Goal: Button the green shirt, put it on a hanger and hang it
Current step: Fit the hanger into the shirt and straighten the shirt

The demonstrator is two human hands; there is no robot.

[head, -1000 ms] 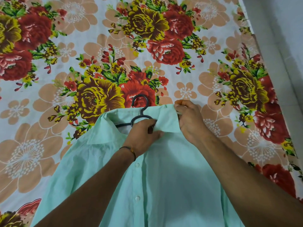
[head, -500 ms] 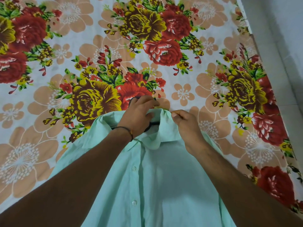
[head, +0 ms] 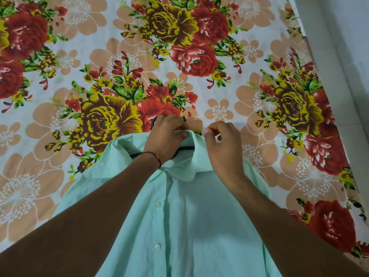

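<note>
Floral bedsheet point(head: 219, 62) wide beyond green shirt point(head: 199, 226), floor point(head: 339, 47) rightward

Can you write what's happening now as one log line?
left hand grips hanger hook | right hand pinches collar | green shirt flat on floral bedsheet

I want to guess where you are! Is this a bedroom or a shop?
Probably a bedroom at home. The green shirt on its hanger lies on a flowery bedsheet spread like on a bed, with a plain floor beside it.
</note>
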